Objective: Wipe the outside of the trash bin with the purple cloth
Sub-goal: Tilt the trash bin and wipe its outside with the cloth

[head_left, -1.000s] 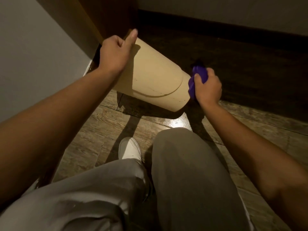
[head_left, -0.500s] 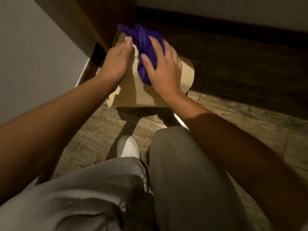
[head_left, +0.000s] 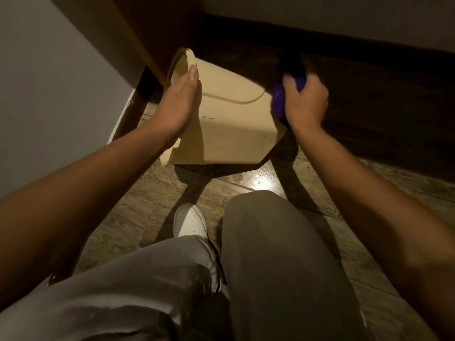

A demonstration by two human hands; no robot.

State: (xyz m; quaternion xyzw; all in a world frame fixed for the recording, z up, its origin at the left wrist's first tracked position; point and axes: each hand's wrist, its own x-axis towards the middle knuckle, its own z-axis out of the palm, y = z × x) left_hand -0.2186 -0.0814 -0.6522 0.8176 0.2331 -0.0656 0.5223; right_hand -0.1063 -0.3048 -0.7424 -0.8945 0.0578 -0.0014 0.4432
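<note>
The trash bin [head_left: 231, 124] lies tipped on its side on the floor [head_left: 152, 193], its rim end to the left and its base end to the right. The left hand [head_left: 178, 104] rests flat against the rim end. The right hand [head_left: 304, 102] is at the base end, with the cloth [head_left: 279, 102] between it and the bin. A wall [head_left: 49, 94] stands to the left. Nearer the camera than the bin are a knee [head_left: 270, 242] and, just left of it, a shoe [head_left: 190, 221] on the floor
</note>
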